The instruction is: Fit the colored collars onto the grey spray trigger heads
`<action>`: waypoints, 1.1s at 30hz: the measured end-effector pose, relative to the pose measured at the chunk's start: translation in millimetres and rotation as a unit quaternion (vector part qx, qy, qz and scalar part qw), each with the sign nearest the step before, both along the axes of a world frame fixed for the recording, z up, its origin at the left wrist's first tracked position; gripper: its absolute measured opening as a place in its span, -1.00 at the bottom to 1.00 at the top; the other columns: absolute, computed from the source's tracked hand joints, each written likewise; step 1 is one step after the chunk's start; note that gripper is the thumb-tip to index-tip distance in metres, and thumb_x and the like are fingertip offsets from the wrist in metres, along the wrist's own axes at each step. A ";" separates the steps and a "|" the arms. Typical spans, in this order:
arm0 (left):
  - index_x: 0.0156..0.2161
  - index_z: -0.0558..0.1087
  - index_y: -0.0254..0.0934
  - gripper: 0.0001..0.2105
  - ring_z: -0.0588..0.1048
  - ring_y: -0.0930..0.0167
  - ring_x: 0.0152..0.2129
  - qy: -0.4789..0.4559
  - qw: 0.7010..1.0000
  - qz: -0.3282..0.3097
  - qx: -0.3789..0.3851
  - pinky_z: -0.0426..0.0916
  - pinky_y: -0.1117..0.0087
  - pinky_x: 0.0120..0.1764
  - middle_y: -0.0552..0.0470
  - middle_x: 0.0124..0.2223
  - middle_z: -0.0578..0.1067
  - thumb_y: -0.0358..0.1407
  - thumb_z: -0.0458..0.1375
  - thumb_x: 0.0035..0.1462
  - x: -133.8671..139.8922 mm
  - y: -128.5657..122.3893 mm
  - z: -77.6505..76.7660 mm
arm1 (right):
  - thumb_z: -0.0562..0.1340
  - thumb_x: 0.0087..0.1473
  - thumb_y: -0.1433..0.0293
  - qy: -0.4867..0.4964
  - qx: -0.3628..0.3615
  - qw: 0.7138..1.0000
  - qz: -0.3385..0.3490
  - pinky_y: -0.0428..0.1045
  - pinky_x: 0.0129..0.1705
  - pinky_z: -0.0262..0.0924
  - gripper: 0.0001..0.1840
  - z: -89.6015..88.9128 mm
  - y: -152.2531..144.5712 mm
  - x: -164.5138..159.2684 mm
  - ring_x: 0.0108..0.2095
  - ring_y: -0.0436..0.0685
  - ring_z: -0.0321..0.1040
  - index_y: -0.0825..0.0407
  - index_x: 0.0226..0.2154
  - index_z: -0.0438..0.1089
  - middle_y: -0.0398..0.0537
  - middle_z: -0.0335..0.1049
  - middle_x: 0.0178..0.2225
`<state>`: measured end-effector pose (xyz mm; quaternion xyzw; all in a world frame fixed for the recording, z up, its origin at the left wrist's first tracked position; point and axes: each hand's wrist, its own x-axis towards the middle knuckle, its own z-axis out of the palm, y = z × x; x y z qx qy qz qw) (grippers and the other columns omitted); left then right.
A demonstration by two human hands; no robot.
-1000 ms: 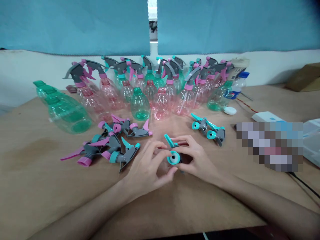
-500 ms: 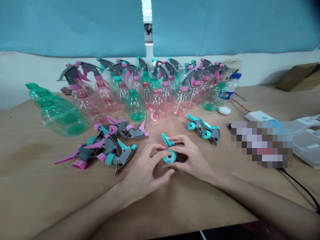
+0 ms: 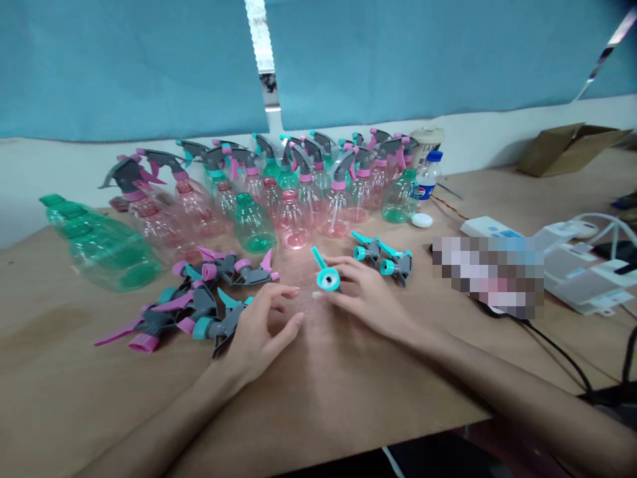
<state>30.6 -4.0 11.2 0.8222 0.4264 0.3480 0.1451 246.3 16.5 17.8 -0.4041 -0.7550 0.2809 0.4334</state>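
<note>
A grey trigger spray head [image 3: 328,279] with a teal collar and teal trigger is in my right hand [image 3: 367,296], its round opening facing me. My right fingers are closed around its far side, so most of the grey body is hidden. My left hand [image 3: 263,326] is apart from it to the left, fingers spread and curved, holding nothing. Beside my left hand lies a teal-collared spray head [image 3: 219,326], at the edge of a heap of grey spray heads with pink parts [image 3: 199,302]. Two more teal spray heads [image 3: 395,265] lie beyond my right hand.
Spray bottles [image 3: 338,206], pink and green, stand in rows at the back, several without heads. Green bottles [image 3: 114,255] lean at the left. To the right are a Pepsi bottle [image 3: 428,176], a white oval object [image 3: 422,220], white plastic housings [image 3: 580,269] and a cardboard box [image 3: 567,151].
My left hand has let go of the spray head's collar and moved left, its fingers opening. The spray head stays in my right hand. The view has turned slightly to the right.
</note>
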 end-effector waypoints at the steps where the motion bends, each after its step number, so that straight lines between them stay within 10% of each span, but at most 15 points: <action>1: -0.08 0.26 -0.22 -0.79 0.49 0.43 -0.40 -0.002 1.000 0.009 0.005 0.41 0.30 -0.25 -0.02 -0.13 0.43 -0.28 0.07 0.17 -0.9 1.4 -0.5 | 0.27 0.05 0.28 0.014 -0.008 1.000 -0.009 0.12 0.05 0.23 -0.84 4.7 2.6 6.6 0.03 0.17 0.30 0.01 -0.30 0.44 0.02 0.36 -0.01; 12: -0.16 0.28 -0.21 -0.82 0.51 0.42 -0.44 0.012 0.998 0.059 -0.021 0.46 0.35 -0.39 0.00 -0.18 0.47 -0.21 0.08 0.17 3.9 7.3 -1.4 | 0.15 0.12 0.18 -0.206 0.074 0.961 -0.169 0.21 -0.13 0.27 -0.68 5.8 42.6 133.1 -0.18 0.29 0.37 0.06 -0.19 0.38 0.08 0.43 -0.21; 23: -0.11 0.28 -0.23 -0.83 0.50 0.42 -0.43 0.071 0.997 0.031 -0.012 0.43 0.32 -0.34 0.01 -0.16 0.44 -0.28 0.06 0.18 26.7 19.3 -4.2 | 0.12 0.01 -0.12 -0.255 0.019 0.962 -0.093 0.29 0.16 0.03 -0.15 -35.2 52.4 112.6 0.22 0.39 0.03 0.15 0.14 0.15 0.31 0.09 0.21; 33: -0.16 0.34 -0.26 -0.86 0.45 0.38 -0.30 0.117 0.992 -0.028 0.043 0.38 0.34 -0.26 -0.01 -0.18 0.42 -0.40 0.03 0.16 32.2 12.1 -3.9 | 0.00 0.09 -0.11 -0.323 0.016 0.944 -0.068 0.42 0.21 -0.28 -0.29 -26.9 67.8 129.5 0.19 0.41 0.09 -0.04 0.14 0.21 0.08 0.22 0.17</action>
